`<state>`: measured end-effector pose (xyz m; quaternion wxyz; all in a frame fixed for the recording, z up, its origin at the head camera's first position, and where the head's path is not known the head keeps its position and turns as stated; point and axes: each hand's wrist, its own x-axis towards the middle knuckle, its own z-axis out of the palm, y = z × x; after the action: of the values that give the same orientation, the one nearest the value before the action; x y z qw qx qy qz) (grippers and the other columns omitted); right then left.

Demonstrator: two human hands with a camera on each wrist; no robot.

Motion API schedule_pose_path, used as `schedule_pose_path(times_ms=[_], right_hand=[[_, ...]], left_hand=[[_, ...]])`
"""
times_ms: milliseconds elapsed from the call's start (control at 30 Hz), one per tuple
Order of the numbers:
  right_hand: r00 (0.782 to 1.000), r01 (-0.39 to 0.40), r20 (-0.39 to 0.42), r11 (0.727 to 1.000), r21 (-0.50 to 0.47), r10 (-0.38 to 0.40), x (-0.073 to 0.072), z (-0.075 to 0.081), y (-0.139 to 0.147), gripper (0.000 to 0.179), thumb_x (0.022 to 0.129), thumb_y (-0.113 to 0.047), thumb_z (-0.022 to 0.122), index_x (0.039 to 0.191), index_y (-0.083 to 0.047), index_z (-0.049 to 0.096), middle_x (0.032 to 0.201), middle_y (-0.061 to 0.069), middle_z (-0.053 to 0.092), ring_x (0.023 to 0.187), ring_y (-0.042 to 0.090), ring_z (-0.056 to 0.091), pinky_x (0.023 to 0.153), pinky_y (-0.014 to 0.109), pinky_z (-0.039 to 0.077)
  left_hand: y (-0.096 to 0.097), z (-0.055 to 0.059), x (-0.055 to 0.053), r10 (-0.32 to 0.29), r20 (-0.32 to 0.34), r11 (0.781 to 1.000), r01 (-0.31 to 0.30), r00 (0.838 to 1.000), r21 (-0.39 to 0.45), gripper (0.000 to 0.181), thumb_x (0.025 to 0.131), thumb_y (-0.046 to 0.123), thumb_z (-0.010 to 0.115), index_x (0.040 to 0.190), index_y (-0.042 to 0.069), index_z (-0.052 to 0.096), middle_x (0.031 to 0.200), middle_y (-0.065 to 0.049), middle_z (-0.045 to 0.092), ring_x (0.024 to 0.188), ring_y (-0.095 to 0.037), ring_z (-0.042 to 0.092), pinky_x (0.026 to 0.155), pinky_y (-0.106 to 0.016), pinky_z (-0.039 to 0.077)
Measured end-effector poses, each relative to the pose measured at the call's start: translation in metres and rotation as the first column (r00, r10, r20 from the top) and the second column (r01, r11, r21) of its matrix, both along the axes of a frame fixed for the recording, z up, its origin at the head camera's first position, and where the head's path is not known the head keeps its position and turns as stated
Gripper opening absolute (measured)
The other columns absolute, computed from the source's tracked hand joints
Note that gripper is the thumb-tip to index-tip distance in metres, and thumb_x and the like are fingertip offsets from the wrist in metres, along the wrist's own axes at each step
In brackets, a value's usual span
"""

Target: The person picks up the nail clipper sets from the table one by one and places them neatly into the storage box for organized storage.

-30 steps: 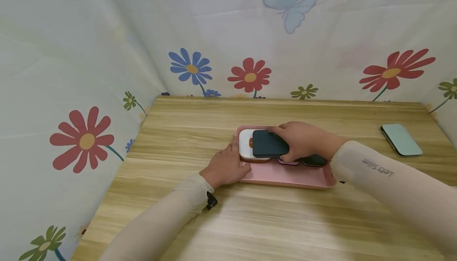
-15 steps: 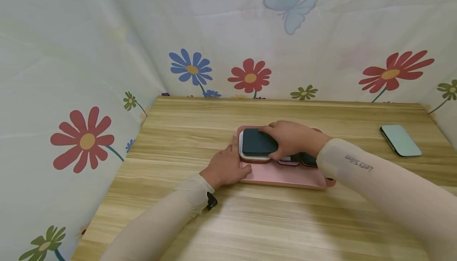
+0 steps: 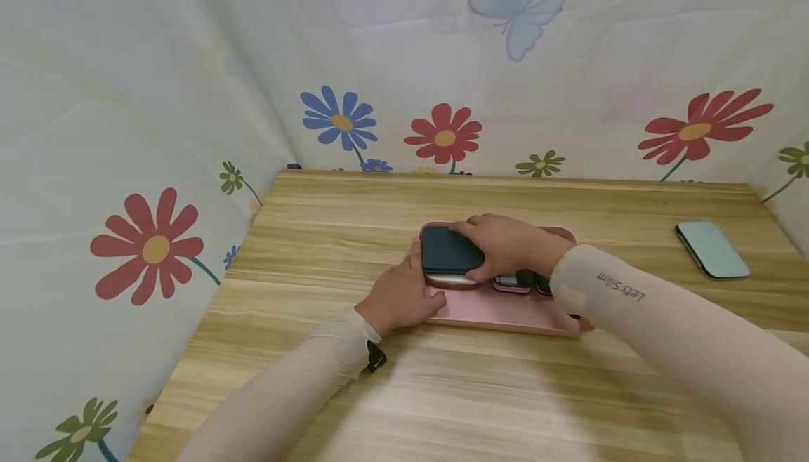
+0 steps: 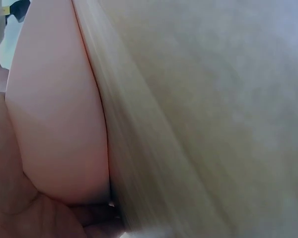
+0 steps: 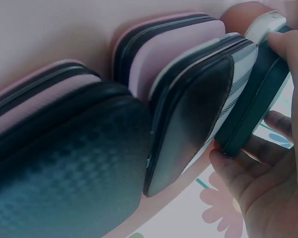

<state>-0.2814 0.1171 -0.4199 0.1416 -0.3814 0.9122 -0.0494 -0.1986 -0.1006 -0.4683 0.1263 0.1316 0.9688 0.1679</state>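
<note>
My right hand (image 3: 508,246) grips a flat dark teal case (image 3: 450,250) with rounded corners. That case lies over a white case with a brown base (image 3: 449,281) in the left end of a shallow pink tray (image 3: 499,313). In the right wrist view, thumb and fingers pinch the teal case (image 5: 251,106) from opposite sides. My left hand (image 3: 398,295) holds the tray's left end, fingers along its side and thumb at the front rim. The left wrist view has the tray's pink wall (image 4: 59,114) against the palm.
Stacked small cases stand in the tray beside the teal one, among them a black-and-white one (image 5: 203,109), a pink-and-black one (image 5: 176,47) and a textured black one (image 5: 74,163). A mint-green case (image 3: 713,250) lies apart on the wooden table (image 3: 354,209). Flowered cloth hangs behind.
My right hand has moved left with the teal case, which now covers most of the white case. My left hand has stayed on the tray.
</note>
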Motion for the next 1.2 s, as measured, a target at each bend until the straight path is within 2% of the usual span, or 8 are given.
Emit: schedule_pose_path(times_ms=[200,467,600,700,867,1033,1200], right_hand=[[1.000,-0.005,0.012,1.000,-0.024,0.005,0.002,0.000,0.003,0.097,0.082,-0.059,0.074,0.158,-0.017,0.032,0.141,0.014,0.049,0.116,0.026,0.055,0.100,0.044,0.048],[0.998,-0.027,-0.056,0.999,-0.026,0.026,0.004,-0.005,0.007,0.096,0.082,-0.067,0.069,0.157,-0.018,0.033,0.142,0.012,0.048,0.119,0.028,0.054,0.101,0.047,0.047],[0.996,-0.024,-0.081,1.000,-0.020,0.022,0.004,-0.006,0.007,0.097,0.082,-0.070,0.067,0.157,-0.018,0.034,0.143,0.011,0.049,0.123,0.029,0.053,0.104,0.049,0.045],[0.996,-0.020,-0.087,1.000,-0.017,0.019,0.005,-0.006,0.008,0.097,0.082,-0.070,0.066,0.157,-0.019,0.034,0.145,0.010,0.048,0.125,0.030,0.052,0.106,0.049,0.043],[0.997,-0.016,-0.070,0.999,-0.028,0.014,0.006,-0.008,0.015,0.097,0.082,-0.072,0.064,0.158,-0.020,0.034,0.150,0.011,0.043,0.131,0.033,0.048,0.108,0.052,0.041],[0.997,0.014,-0.078,0.995,-0.094,-0.022,0.007,-0.001,0.037,0.088,0.085,-0.070,0.063,0.153,-0.018,0.043,0.153,0.014,0.041,0.136,0.037,0.045,0.110,0.057,0.038],[0.985,0.116,-0.109,0.983,-0.142,-0.132,0.002,0.009,0.086,0.072,0.092,-0.055,0.064,0.147,-0.012,0.049,0.144,0.017,0.049,0.128,0.038,0.051,0.106,0.058,0.041]], left_hand=[[0.000,0.001,0.001,0.009,-0.005,1.000,-0.009,1.000,-0.009,0.103,0.093,0.052,0.052,0.159,0.004,-0.010,0.161,-0.019,0.031,0.138,-0.030,0.048,0.110,-0.041,0.042],[-0.005,-0.005,-0.002,0.007,-0.002,1.000,-0.007,1.000,0.022,0.104,0.091,0.054,0.052,0.160,0.007,-0.010,0.161,-0.017,0.032,0.132,-0.031,0.053,0.105,-0.041,0.046],[-0.005,-0.004,-0.002,-0.008,-0.010,0.999,0.009,1.000,0.037,0.104,0.091,0.054,0.052,0.160,0.006,-0.009,0.161,-0.017,0.032,0.133,-0.031,0.053,0.104,-0.041,0.046],[-0.004,-0.002,-0.002,-0.007,-0.006,0.999,0.007,1.000,0.041,0.103,0.091,0.052,0.053,0.160,0.006,-0.009,0.161,-0.016,0.031,0.134,-0.030,0.052,0.105,-0.041,0.046],[-0.002,-0.008,-0.003,0.002,-0.004,0.999,-0.002,1.000,0.041,0.104,0.091,0.052,0.053,0.160,0.007,-0.011,0.161,-0.015,0.032,0.133,-0.029,0.053,0.105,-0.041,0.046],[-0.003,-0.007,-0.002,0.012,-0.024,0.998,-0.011,1.000,0.059,0.104,0.089,0.050,0.055,0.161,0.006,-0.006,0.160,-0.015,0.035,0.128,-0.028,0.057,0.102,-0.040,0.048],[-0.003,-0.003,0.000,0.007,-0.037,0.998,-0.005,0.999,0.067,0.103,0.089,0.049,0.056,0.160,0.004,-0.004,0.159,-0.016,0.036,0.132,-0.028,0.054,0.103,-0.040,0.047]])
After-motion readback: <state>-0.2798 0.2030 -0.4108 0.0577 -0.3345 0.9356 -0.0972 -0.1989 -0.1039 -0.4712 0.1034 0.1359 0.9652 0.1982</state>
